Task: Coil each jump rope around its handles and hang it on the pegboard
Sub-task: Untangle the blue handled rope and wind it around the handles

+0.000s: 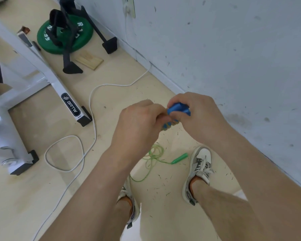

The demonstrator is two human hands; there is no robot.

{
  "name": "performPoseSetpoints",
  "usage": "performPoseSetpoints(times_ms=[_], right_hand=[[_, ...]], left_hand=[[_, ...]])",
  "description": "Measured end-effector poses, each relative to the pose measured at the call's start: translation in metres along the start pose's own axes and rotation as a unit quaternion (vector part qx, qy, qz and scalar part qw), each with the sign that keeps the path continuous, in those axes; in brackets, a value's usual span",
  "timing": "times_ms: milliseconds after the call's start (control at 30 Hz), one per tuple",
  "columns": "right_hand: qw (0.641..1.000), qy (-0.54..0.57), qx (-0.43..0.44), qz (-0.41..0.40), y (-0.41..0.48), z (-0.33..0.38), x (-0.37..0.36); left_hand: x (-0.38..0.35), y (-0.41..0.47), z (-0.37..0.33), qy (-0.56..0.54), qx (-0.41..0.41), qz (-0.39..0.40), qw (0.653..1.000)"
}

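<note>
I hold a blue jump rope at chest height above the floor. My right hand (196, 115) grips its blue handles (178, 109), which poke out between the fingers. My left hand (139, 122) pinches the blue-and-yellow rope (169, 125) just below the handles, touching the right hand. A green jump rope (155, 153) lies loosely tangled on the floor between my feet, its green handle (180, 158) pointing toward my right shoe. No pegboard is in view.
A marked grey wall (233, 49) runs along the right. A white cable (92, 110) loops across the pale floor. A white machine frame (59, 87) stands at left, a green weight plate (64, 37) under a black stand behind it. My shoes (201, 166) are below.
</note>
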State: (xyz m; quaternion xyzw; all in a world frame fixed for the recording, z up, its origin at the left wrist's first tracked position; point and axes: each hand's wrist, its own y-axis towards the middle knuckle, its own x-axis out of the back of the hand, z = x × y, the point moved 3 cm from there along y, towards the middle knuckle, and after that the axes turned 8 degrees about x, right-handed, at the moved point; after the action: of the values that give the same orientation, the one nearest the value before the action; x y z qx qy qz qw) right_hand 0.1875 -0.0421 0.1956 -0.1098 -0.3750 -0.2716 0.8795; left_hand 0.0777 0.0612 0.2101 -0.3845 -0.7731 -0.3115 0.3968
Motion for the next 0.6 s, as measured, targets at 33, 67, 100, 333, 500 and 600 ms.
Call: performPoseSetpoints(times_ms=[33,67,100,333,500,600], right_hand=[[0.999,0.001,0.007,0.034,0.000,0.001,0.000],[0.998,0.000,0.014,0.063,-0.001,0.003,-0.001],[0.996,0.004,0.019,0.085,-0.002,0.005,-0.001],[0.942,0.296,0.014,0.161,-0.006,0.004,0.018],[0.848,0.515,-0.017,0.123,-0.005,-0.001,0.016],[0.806,0.586,-0.054,0.062,-0.004,0.003,0.010]], left_hand=[[0.003,0.001,0.004,-0.012,0.020,0.001,1.000],[0.005,0.003,0.009,-0.026,0.048,0.004,0.999],[0.006,0.004,0.014,-0.044,0.076,0.009,0.996],[0.004,0.004,0.023,-0.322,0.230,0.165,0.904],[0.003,0.003,0.011,-0.517,0.255,0.163,0.800],[-0.001,0.003,0.008,-0.455,0.253,0.092,0.849]])
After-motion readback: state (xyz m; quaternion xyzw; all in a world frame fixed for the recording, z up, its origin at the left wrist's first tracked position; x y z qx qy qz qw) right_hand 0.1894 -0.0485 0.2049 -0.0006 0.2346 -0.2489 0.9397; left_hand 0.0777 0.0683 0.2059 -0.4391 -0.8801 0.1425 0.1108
